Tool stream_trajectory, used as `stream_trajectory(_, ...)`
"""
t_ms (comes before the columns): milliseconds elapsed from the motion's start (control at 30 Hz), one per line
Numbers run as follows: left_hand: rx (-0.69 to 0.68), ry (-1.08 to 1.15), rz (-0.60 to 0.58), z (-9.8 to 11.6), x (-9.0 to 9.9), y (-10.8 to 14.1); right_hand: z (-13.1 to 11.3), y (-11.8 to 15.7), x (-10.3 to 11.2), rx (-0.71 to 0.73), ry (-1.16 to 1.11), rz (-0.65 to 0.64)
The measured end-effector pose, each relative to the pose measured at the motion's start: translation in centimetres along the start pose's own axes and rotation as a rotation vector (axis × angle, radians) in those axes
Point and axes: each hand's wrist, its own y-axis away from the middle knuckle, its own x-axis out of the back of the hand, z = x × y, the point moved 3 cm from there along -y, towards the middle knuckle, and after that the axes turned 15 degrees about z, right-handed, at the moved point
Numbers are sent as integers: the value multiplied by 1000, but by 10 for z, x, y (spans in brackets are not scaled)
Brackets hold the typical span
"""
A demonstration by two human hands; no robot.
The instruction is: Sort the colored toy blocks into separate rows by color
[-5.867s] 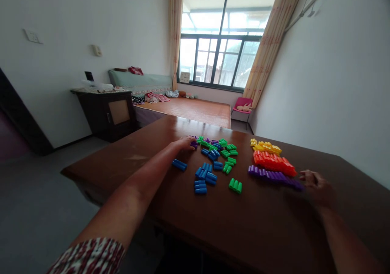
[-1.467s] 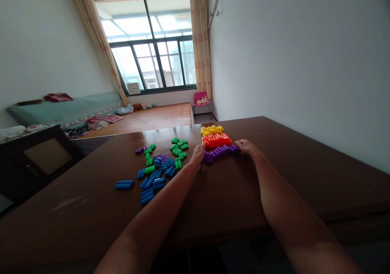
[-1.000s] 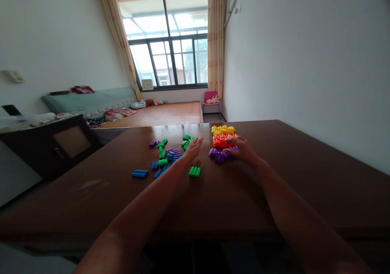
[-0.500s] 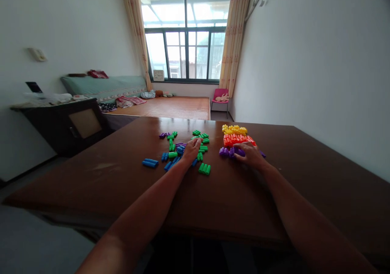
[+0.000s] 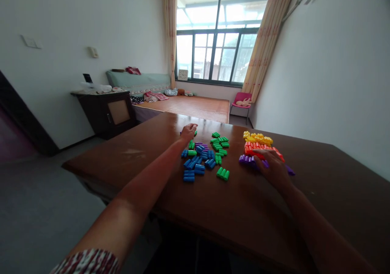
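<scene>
My left hand (image 5: 189,131) reaches over the far left part of the pile, its fingers stretched out above small purple and green pieces that it mostly covers. My right hand (image 5: 271,164) rests on a row of purple ridged plastic pieces (image 5: 247,159), thumb and fingers apart. Behind that row lie orange-red pieces (image 5: 258,146), then yellow pieces (image 5: 257,138). Between my hands, loose blue pieces (image 5: 195,162) and green pieces (image 5: 223,173) are scattered. A few purple pieces (image 5: 202,146) lie among them.
All of this lies on a brown wooden table (image 5: 237,209). Beyond it are a low bed (image 5: 195,105), a pink chair (image 5: 242,99) with a soft toy, and a dark cabinet (image 5: 106,111) at left.
My left hand has moved from the middle of the pile to its far left side. My right hand stays by the purple row. The view has turned left.
</scene>
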Motion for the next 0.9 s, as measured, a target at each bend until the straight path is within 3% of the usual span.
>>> stream_trajectory(100,-37,-416,-68,-35,20,-26,-39,5,-14,177,-164,-127)
stream_trajectory(233,-65,-539,-140,-68,33,-35,-65,19,-29,336,-227,-254)
stream_trajectory(400,-143,-575,-245,-84,22,-45,-57,23,-32,365,-204,-178)
stream_trajectory(567,-280,-637,-511,-88,1,-60,-49,25,-34,378,-186,-181)
stream_trajectory(633,-319,-631,-562,-90,1,-63,-48,28,-33,386,-182,-191)
stream_trajectory(800,-420,-649,-546,-104,34,-67,-57,34,-36,391,-181,-234)
stream_trajectory(900,-411,-637,-550,-116,63,-60,-73,21,-52,380,-202,-316)
